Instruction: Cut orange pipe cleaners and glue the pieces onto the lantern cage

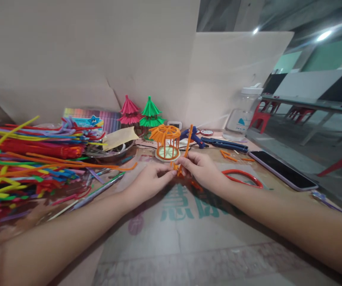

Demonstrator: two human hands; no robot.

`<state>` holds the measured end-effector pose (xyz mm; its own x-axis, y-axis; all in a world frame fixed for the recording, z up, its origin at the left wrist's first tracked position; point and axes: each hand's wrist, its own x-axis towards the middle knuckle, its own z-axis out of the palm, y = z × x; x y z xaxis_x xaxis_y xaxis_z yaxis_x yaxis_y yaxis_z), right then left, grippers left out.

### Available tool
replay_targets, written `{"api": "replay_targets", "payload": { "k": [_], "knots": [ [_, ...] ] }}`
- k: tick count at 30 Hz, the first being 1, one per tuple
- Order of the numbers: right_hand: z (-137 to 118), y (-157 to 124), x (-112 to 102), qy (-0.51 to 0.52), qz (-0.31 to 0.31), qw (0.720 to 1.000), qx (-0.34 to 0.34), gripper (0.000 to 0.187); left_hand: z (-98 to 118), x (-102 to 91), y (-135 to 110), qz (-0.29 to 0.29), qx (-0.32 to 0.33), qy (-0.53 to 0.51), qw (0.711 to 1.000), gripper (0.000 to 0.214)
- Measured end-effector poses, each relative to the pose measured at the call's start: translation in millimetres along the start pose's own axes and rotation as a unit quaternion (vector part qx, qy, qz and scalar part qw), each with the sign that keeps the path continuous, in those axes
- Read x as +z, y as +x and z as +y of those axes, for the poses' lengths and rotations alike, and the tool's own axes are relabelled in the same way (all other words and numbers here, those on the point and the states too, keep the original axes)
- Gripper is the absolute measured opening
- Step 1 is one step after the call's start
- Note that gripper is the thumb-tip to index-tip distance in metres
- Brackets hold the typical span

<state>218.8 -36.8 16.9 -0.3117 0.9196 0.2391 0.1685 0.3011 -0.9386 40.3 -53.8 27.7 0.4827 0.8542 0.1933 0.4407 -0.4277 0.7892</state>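
Note:
My left hand (150, 178) is closed in a pinch on a small orange bit of pipe cleaner (175, 167), partly covered by the fingertips. Beside it, my right hand (202, 169) pinches a longer orange pipe cleaner (190, 137) that stands up at a slant. The two hands nearly meet just above the tabletop. Right behind them is a small round pavilion (164, 133) with an orange slatted roof, thin orange posts and a pale base. Further back stand a pink tiered tree shape (128, 111) and a green one (150, 111).
A heap of coloured pipe cleaners (34, 155) covers the left side, near a metal bowl (123, 151) and a marker set (111, 121). Rightward lie a blue glue gun (199, 140), a dark-blue long-handled tool (226, 145), a red-orange loop (258, 182), a phone (282, 170) and a bottle (239, 119).

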Motion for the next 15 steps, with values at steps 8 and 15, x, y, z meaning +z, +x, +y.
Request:
{"api": "replay_targets", "payload": {
  "k": [8, 15],
  "knots": [
    [-3.2, -2.9, 0.6, -0.012, -0.027, 1.000, 0.000, 0.026, -3.0, 1.6, -0.1, -0.033, 0.037, 0.005, 0.999, 0.025],
    [-0.2, -0.9, -0.7, -0.008, -0.041, 0.999, 0.006, 0.022, -6.6, 1.9, -0.9, -0.013, 0.017, 0.003, 1.000, 0.026]
  ]
}}
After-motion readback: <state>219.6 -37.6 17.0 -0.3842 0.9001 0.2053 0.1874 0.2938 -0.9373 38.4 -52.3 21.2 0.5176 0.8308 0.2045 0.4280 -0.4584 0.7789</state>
